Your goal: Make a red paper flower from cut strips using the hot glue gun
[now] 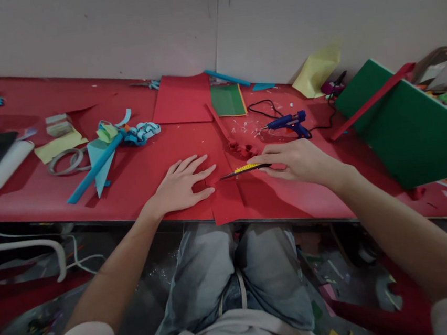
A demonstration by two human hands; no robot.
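My left hand (183,186) lies flat with its fingers spread, pressing at the left edge of a red paper sheet (229,201) near the table's front edge. In my right hand (292,162) is a yellow and black utility knife (247,169), held between thumb and fingers. Its blade points left and lies over the red sheet, close to my left fingertips; whether it touches the paper I cannot tell. Just beyond the knife are crumpled red paper pieces (241,147) joined to a red strip.
A blue glue gun (292,123) with a black cord lies behind my right hand. At right leans a green board (412,123). Tape rolls (67,161), a blue paper tube (97,169) and a paper chain (141,133) lie left. Red card (183,98) sits at the back.
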